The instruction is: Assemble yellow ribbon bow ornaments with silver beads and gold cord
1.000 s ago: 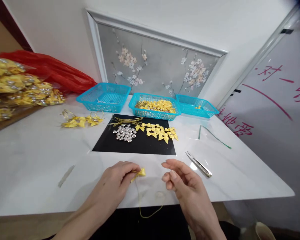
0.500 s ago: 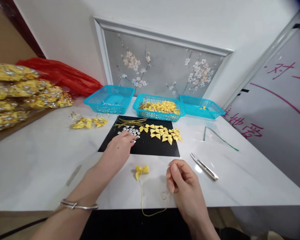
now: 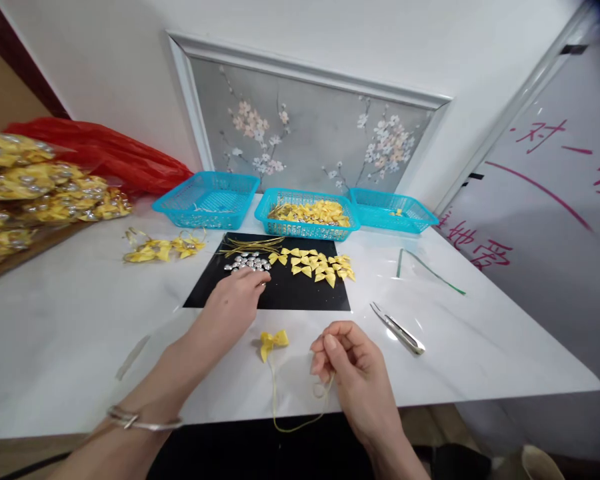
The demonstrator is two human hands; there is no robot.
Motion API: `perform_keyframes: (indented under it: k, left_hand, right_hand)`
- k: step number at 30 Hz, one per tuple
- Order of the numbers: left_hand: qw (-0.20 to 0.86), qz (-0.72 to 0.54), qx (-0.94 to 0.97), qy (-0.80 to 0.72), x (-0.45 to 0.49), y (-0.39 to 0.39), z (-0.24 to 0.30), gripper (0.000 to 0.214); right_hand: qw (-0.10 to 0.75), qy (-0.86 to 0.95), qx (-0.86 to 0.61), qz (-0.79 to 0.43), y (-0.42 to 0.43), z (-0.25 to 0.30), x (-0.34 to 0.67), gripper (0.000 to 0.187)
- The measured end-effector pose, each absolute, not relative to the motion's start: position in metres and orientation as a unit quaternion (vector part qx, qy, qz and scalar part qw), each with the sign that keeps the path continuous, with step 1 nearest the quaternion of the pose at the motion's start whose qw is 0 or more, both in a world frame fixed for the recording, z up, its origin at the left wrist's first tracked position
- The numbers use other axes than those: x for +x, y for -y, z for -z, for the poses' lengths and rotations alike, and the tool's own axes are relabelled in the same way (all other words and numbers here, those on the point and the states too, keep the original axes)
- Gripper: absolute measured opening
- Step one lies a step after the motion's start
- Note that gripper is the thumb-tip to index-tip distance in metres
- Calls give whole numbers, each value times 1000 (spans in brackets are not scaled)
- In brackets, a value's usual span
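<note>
My left hand (image 3: pixel 234 300) reaches over the black mat (image 3: pixel 275 295), its fingertips pinched on a silver bead (image 3: pixel 263 284) at the near side of a pile of silver beads (image 3: pixel 247 262). Closer to me, a yellow ribbon bow (image 3: pixel 273 343) lies on the white table, with a pale thread (image 3: pixel 275 400) running from it in a loop over the table edge. That thread leads up to my right hand (image 3: pixel 355 367), whose thumb and forefinger are closed on it; whether a needle is there is too small to tell. Several yellow bows (image 3: pixel 325 265) lie on the mat's right side.
Gold-coloured ties (image 3: pixel 250 246) lie at the mat's back. Behind stand three blue baskets, the middle basket (image 3: pixel 307 232) full of yellow pieces. Tweezers (image 3: pixel 397 328) and a green strip (image 3: pixel 430 270) lie right. Yellow bows with ties (image 3: pixel 163 249) and bagged yellow goods (image 3: pixel 55 187) are left.
My left hand has drawn slightly back from the bead pile toward me, with a bead at its fingertips. My right hand has shifted a little left. The whole view has turned slightly right.
</note>
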State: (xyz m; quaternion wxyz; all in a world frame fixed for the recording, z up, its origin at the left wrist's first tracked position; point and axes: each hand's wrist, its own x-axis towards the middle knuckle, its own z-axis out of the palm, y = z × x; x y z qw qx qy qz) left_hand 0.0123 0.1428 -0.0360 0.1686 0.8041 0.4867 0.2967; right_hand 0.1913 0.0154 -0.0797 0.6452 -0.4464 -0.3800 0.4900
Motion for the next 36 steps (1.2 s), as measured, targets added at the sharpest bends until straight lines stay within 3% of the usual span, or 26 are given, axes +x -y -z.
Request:
perform_keyframes:
  k: [5,7,11,24,30,36]
  left_hand:
    - [325,-340,753,-459,8,-90,25,23]
    - [453,-366,678,-448,6,-70,26,15]
    - [615,-399,517,-441,0,-49,30,12]
    - [696,-376,449,-416,-2,-38,40,15]
    - [707,-375,434,-415,5,-33,33,17]
    - [619,-382,538,-426,8,-33,41,5]
  right_hand:
    - [639,430,-470,-432,-11,72,186,22]
    - [641,471,-473,-378,-8,68,181,14]
    - [639,549,-467,-267,1,60,173,20]
    - [600,625,-479,-142,6,64,170,25]
    - [608,627,-466,-144,4,66,172,26]
    - [602,618,-473,-182,10,71,168,25]
